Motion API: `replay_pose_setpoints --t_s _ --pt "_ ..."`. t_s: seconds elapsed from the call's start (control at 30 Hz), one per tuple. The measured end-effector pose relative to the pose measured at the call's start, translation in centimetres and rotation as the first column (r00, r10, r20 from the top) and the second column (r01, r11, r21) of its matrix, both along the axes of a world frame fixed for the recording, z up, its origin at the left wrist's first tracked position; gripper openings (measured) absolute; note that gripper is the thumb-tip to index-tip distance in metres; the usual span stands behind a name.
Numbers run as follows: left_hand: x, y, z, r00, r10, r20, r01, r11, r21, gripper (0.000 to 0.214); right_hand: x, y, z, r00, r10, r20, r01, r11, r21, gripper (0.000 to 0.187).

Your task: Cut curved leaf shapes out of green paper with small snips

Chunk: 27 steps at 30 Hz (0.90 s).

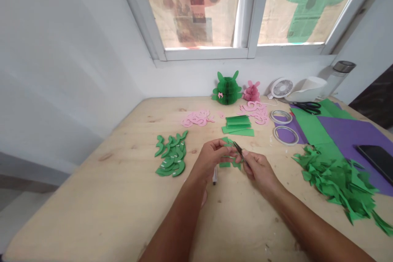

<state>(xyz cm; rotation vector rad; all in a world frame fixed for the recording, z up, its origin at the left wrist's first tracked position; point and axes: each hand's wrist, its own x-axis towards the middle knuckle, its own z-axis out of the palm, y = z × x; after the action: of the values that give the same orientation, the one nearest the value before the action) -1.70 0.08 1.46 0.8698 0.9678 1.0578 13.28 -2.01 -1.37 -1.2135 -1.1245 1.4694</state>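
Fingers (219, 146) of left hand (210, 157) pinching green paper (227, 143), right hand (258, 170) gripping small black tool (238, 150)

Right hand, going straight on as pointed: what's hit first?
Probably the green paper piece in the left hand, just past the tweezers' tips in the right hand; depth is unclear.
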Motion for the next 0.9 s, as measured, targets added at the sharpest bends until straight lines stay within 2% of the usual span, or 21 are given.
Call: replay_pose_setpoints --t_s 0.07,0.13,0.23,0.27,0.33,0.4,0.43,0.5,0.57,0.6,0.73,0.9 --pt "-0.2 0.1 0.1 0.995 0.013 -0.099 -0.009 0.999 0.039 0.020 0.4 0.3 0.3 0.999 -0.024 -0.040 0.024 0.999 0.020 0.045" --pt "-0.5 0.1 0.2 0.976 -0.017 -0.218 0.038 0.995 0.089 0.017 0.9 0.7 0.6 0.991 -0.102 -0.085 0.105 0.994 0.039 0.044" --pt "-0.8 0.1 0.1 0.895 -0.200 -0.398 0.259 0.961 0.100 0.014 1.6 1.1 1.0 0.978 -0.163 -0.134 0.169 0.985 0.040 0.042" --pt "-0.9 0.1 0.0 0.864 -0.217 -0.453 0.292 0.951 0.100 0.013 1.7 1.1 1.1 0.976 -0.170 -0.137 0.177 0.983 0.039 0.042" --pt "-0.9 0.3 -0.4 0.825 -0.146 -0.545 0.260 0.956 0.138 0.012 2.0 1.2 1.1 0.973 -0.188 -0.132 0.195 0.980 0.043 0.041" --pt "-0.8 0.4 -0.9 0.763 -0.002 -0.646 0.200 0.951 0.234 0.010 2.1 1.4 1.0 0.968 -0.216 -0.129 0.224 0.973 0.050 0.041" --pt "-0.7 0.5 -1.1 0.700 0.087 -0.709 0.174 0.942 0.287 0.010 2.2 1.5 1.0 0.965 -0.229 -0.130 0.237 0.970 0.052 0.041" --pt "-0.3 0.5 -1.5 0.517 0.225 -0.826 0.173 0.918 0.358 0.011 2.2 1.7 0.9 0.960 -0.248 -0.128 0.256 0.965 0.051 0.040" --pt "0.4 0.6 -1.8 0.317 0.294 -0.902 0.222 0.901 0.372 0.012 2.3 1.8 0.7 0.961 -0.256 -0.104 0.262 0.964 0.051 0.039" --pt "0.7 0.6 -1.9 0.252 0.310 -0.917 0.273 0.886 0.374 0.013 2.3 1.9 0.6 0.962 -0.259 -0.085 0.264 0.963 0.052 0.038" --pt "2.0 0.7 -2.3 0.057 0.359 -0.932 0.452 0.823 0.345 0.017 2.5 2.3 -0.2 0.958 -0.286 -0.004 0.286 0.956 0.060 0.031" --pt "3.0 1.1 -2.6 -0.115 0.352 -0.929 0.524 0.816 0.245 0.021 2.8 2.8 -1.0 0.954 -0.295 0.044 0.290 0.952 0.093 0.028"
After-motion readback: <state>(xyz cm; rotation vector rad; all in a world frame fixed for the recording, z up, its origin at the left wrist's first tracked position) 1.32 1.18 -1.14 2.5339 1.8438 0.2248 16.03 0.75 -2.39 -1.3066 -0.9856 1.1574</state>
